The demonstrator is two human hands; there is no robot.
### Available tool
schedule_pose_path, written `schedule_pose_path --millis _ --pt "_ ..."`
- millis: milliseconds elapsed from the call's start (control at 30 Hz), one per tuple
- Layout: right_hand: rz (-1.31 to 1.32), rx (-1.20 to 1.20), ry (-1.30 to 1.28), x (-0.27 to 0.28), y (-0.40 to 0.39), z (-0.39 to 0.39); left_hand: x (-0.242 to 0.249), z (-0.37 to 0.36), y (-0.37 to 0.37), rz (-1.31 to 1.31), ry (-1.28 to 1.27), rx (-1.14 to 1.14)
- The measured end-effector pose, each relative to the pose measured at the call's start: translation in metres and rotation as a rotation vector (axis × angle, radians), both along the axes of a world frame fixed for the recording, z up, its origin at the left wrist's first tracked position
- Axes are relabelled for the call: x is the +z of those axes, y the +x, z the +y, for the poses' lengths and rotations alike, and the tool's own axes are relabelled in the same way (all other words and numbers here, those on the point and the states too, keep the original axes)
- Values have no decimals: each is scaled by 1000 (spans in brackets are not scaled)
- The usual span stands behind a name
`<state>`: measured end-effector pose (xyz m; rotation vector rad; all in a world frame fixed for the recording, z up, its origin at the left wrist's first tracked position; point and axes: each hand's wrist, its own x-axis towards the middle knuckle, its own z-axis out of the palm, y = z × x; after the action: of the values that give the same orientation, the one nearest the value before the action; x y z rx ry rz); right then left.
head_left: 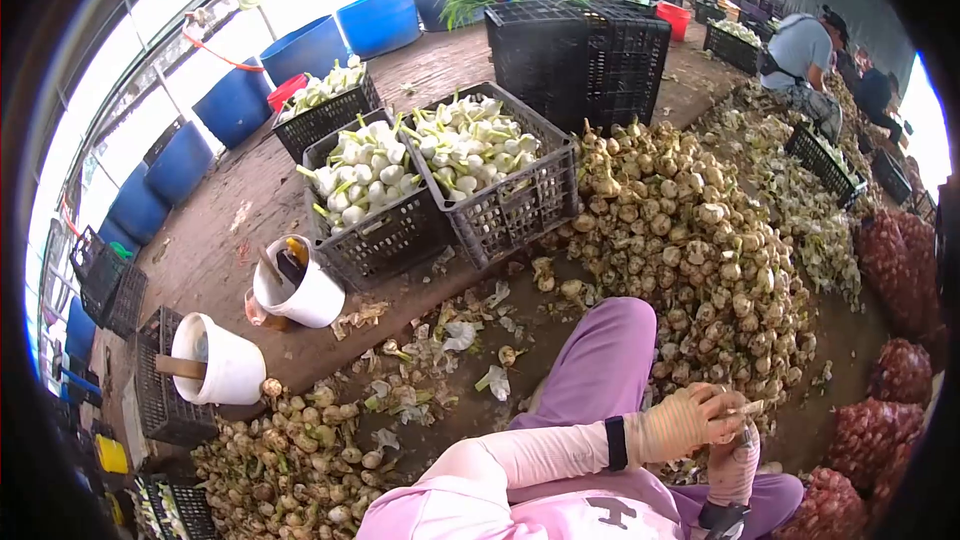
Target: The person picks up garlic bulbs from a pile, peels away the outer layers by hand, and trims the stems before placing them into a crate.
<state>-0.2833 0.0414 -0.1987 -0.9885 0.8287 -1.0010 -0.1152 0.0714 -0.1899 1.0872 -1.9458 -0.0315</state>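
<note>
My left hand (690, 425), in a tan glove with a dark band at the wrist, is closed in front of my lap. At its fingertips shows a pale bit of garlic (752, 407), most of it hidden by the fingers. Just below and touching it, my right hand (735, 458) is also curled closed, and what it grips is hidden. Right beyond both hands lies a large heap of unpeeled garlic bulbs (690, 260), brown and dirty. My bent knee (610, 330) in purple trousers is beside the heap.
Black crates of cleaned white garlic (470, 145) stand ahead, with stacked crates (575, 65) behind. White buckets (225, 360) and another garlic pile (300, 460) lie left. Red net sacks (880, 440) line the right. A co-worker (800, 55) bends at far right. Blue tubs (380, 20) stand behind.
</note>
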Motion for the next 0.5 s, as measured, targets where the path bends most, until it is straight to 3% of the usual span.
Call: schedule_pose_path --millis 67,133,167,200,233,267,300,333,367,400,467,500 --pt "186 -75 -257 0 0 3 1 -1 0 0 4 -24" --pt "95 -32 -91 0 -9 1 17 -2 5 213 338 -110" --pt "-52 -96 -15 3 -1 5 15 -9 4 402 385 -158" --pt "-197 -160 61 5 3 7 8 -14 5 402 398 -177" --pt "-214 -137 -14 3 3 4 2 -17 5 973 629 -386" --pt "23 -104 -77 5 -6 0 -6 -23 -9 1548 900 -617" --pt "-73 -90 -121 32 12 3 4 -23 -3 1707 1151 -604" --pt "22 -93 27 22 -1 4 14 -23 7 1843 1442 -589" --pt "137 -39 -67 10 -12 1 4 -27 12 1511 1310 -543" --pt "68 -5 -3 14 -7 -2 -10 -31 14 1196 1145 -517" --pt "28 0 -46 11 -11 -4 -21 -32 7 1299 922 -418" --pt "192 -4 -33 26 -6 -6 -16 -37 6 1088 829 -331"
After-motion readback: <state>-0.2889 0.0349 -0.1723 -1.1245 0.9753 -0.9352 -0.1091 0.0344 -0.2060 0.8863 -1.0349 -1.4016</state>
